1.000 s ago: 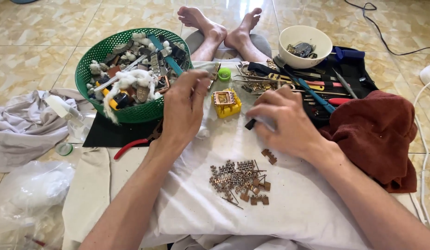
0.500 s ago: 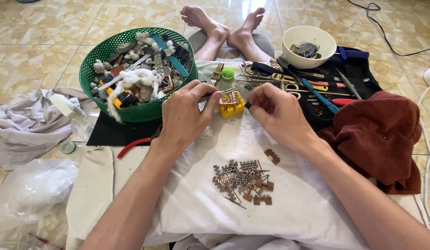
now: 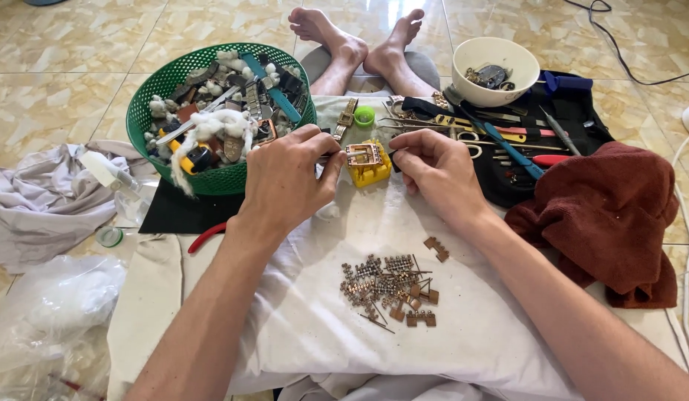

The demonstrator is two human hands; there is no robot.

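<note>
A yellow holder block [image 3: 371,175] stands on the white cloth [image 3: 315,327] across my lap. A gold-coloured metal watch-band piece [image 3: 363,154] rests on top of it. My left hand [image 3: 289,182] pinches the left end of that piece with thumb and fingers. My right hand [image 3: 433,171] is curled just to the right of the block, its fingertips closed on a small dark tool [image 3: 395,160] that points at the piece. A pile of several loose band links and pins [image 3: 389,286] lies on the cloth nearer to me.
A green basket [image 3: 140,122] of watches and parts sits at the back left. At the back right are a white bowl [image 3: 500,82], hand tools on a black mat [image 3: 575,111] and a maroon towel [image 3: 612,208]. Red-handled pliers [image 3: 207,238], a grey cloth [image 3: 40,200] and a plastic bag [image 3: 47,312] lie left.
My right hand has moved in from the lower right to the yellow block. Both hands now close around the band piece on it.
</note>
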